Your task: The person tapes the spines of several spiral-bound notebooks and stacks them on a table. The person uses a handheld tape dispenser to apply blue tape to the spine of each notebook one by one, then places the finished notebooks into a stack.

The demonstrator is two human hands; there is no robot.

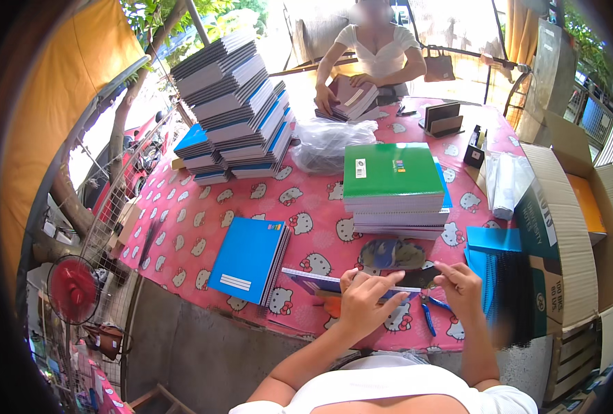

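A: All eyes on the near side of the green stack [393, 169]! The left hand [370, 298] is clamped on a notebook [310, 281], between that stack and the wearer.

B: Flat or tilted?

A: Tilted, nearly edge-on to us, fingers lying over its upper edge. What a grip!

B: And the right hand [459, 281]?

A: Nearer than the stack, towards its right, thumb and fingertips drawn in close. Anything pinched there? Can't tell, too small!

B: Pliers [428, 319] there too, blue-handled, legs spread, just nearer the wearer than that hand.

A: A camouflage pouch [397, 254] sits right before the stack, blue notebooks [246, 259] lie nearer and to its left, and over to its right, blue covers [494, 238] beside black coils [517, 297]!

B: Further right of it, an open box [565, 234].

A: Behind the stack, leftward, a plastic bag [330, 146]; farther left, a tall pile [230, 90], leaning!

B: And well beyond it, a co-worker [379, 55], both hands on more notebooks.
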